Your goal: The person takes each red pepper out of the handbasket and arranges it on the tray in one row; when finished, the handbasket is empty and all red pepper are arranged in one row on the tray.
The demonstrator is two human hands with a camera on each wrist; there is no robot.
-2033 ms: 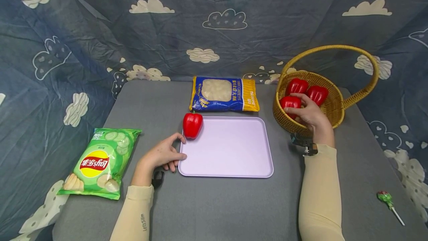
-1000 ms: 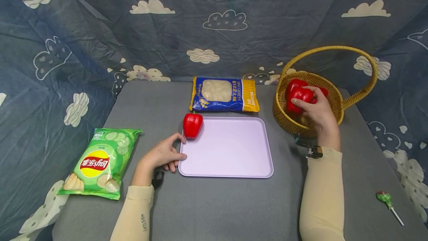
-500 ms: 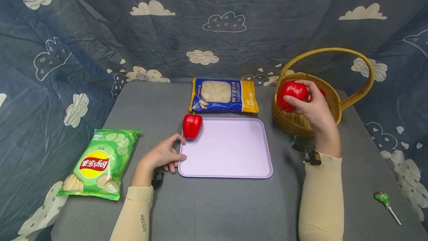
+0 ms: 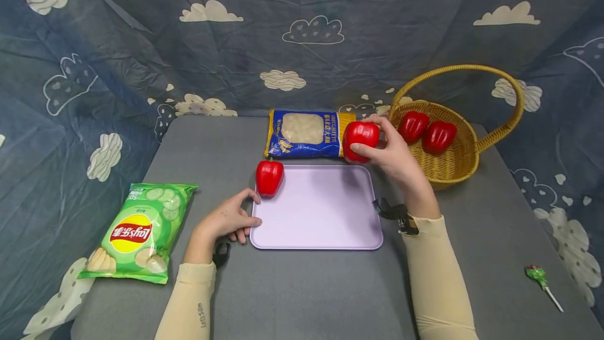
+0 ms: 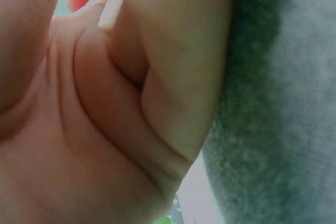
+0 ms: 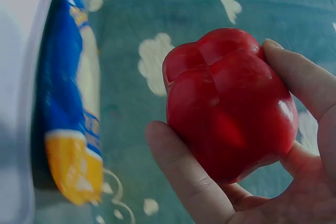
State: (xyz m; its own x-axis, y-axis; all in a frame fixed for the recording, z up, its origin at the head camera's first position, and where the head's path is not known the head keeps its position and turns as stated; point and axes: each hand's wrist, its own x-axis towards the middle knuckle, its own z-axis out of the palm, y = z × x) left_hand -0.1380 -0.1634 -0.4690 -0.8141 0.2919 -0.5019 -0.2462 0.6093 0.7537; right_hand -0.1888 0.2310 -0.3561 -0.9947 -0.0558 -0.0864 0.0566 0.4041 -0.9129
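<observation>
In the head view my right hand (image 4: 395, 157) holds a red bell pepper (image 4: 358, 139) in the air, above the tray's far right corner. The right wrist view shows thumb and fingers spread around this bell pepper (image 6: 226, 103). My left hand (image 4: 228, 215) grips the left edge of a lilac tray (image 4: 316, 214), its thumb over the rim. A second red bell pepper (image 4: 269, 178) stands at the tray's far left corner. Two more red bell peppers (image 4: 439, 137) lie inside a wicker basket (image 4: 455, 173) at the right. The left wrist view shows mostly palm; the fingertips are hidden there.
A blue and yellow pasta bag (image 4: 302, 133) lies behind the tray. A green chip bag (image 4: 137, 232) is at the left, a lollipop (image 4: 538, 277) at the far right. The basket's tall handle (image 4: 511, 122) arches above it. A cloud-patterned cloth (image 4: 236, 62) hangs behind the grey table.
My right hand has taken a bell pepper from the basket, lifted it out and carried it left towards the tray. My left hand has stayed at the tray's edge.
</observation>
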